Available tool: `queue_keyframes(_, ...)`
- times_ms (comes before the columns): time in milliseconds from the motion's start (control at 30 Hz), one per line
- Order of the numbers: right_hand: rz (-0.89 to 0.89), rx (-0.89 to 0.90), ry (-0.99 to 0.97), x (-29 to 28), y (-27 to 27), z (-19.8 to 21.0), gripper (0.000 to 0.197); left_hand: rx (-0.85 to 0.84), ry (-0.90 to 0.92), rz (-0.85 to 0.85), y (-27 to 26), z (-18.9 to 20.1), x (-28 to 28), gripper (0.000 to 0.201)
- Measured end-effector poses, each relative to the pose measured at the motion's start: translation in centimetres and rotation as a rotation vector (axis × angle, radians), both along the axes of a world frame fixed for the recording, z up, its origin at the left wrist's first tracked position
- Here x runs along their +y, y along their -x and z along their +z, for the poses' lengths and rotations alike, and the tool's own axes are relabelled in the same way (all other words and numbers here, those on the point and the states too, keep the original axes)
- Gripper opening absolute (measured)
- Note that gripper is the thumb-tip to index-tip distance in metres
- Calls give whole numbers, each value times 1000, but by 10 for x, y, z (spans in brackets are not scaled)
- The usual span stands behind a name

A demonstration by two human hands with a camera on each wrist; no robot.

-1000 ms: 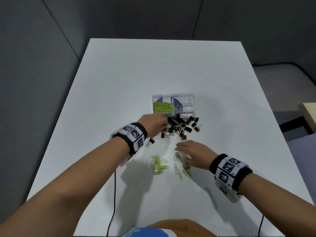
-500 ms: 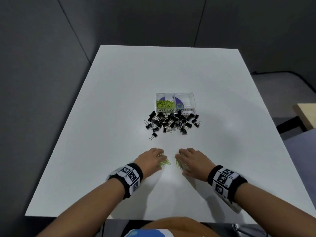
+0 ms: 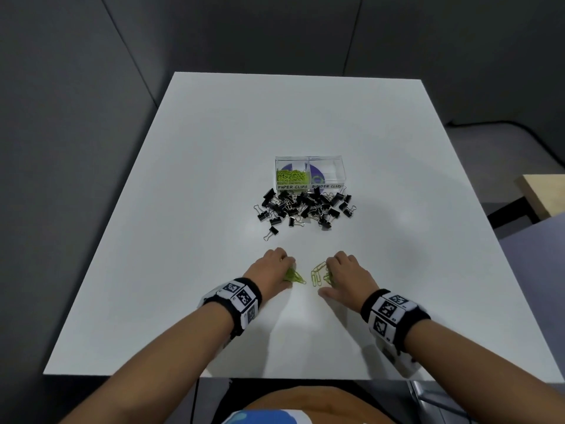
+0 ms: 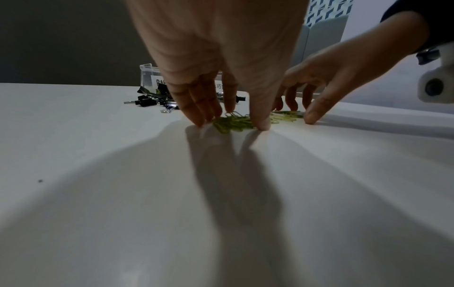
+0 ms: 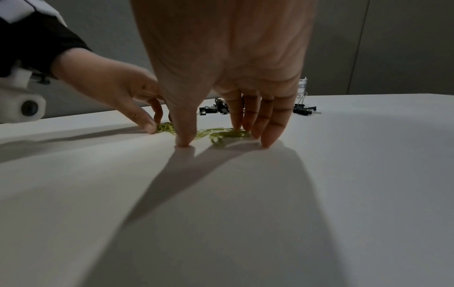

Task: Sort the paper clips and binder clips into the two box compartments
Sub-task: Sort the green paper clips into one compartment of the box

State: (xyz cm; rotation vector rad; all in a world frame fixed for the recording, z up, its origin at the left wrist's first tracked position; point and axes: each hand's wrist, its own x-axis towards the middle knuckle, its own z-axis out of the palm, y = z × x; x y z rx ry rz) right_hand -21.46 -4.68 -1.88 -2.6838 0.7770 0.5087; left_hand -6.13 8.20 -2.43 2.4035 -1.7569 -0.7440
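A clear two-compartment box (image 3: pixel 308 186) stands mid-table, labelled PAPER CLIPS and BINDER CLIPS. Green paper clips (image 3: pixel 292 176) lie in its left compartment; its right compartment (image 3: pixel 328 172) shows no clips. A heap of black binder clips (image 3: pixel 305 208) lies just in front of it. Nearer me, two small piles of loose green paper clips (image 3: pixel 318 272) lie on the table. My left hand (image 3: pixel 289 270) has its fingertips and thumb on the table around the left pile (image 4: pixel 236 123). My right hand (image 3: pixel 328 278) spreads thumb and fingers over the right pile (image 5: pixel 226 134).
The white table (image 3: pixel 214 179) ends in a front edge close below my wrists. Dark grey walls stand behind and to the left. A wooden surface (image 3: pixel 544 194) sits off to the right, beyond the table.
My left hand has pulled back from the binder clip heap to the loose paper clips. Both hands have closed in on the green clips, which now lie in tighter piles.
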Motion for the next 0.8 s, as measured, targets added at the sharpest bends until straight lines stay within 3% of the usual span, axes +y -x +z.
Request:
queue_keyframes(267, -87, -79, -30, 5, -10, -4, 35, 58, 13, 10, 14, -11, -12, 34)
queue_keyframes(433, 105, -180, 45, 9, -11, 0, 36, 59, 32, 124, 10, -7, -14, 46)
queue_keyframes(533, 176, -167, 66, 12, -12, -5, 44, 36, -26, 135, 5, -6, -14, 42)
queue_keyframes(800, 126, -117, 21, 10, -22, -3, 22, 76, -104, 68, 2, -4, -21, 26)
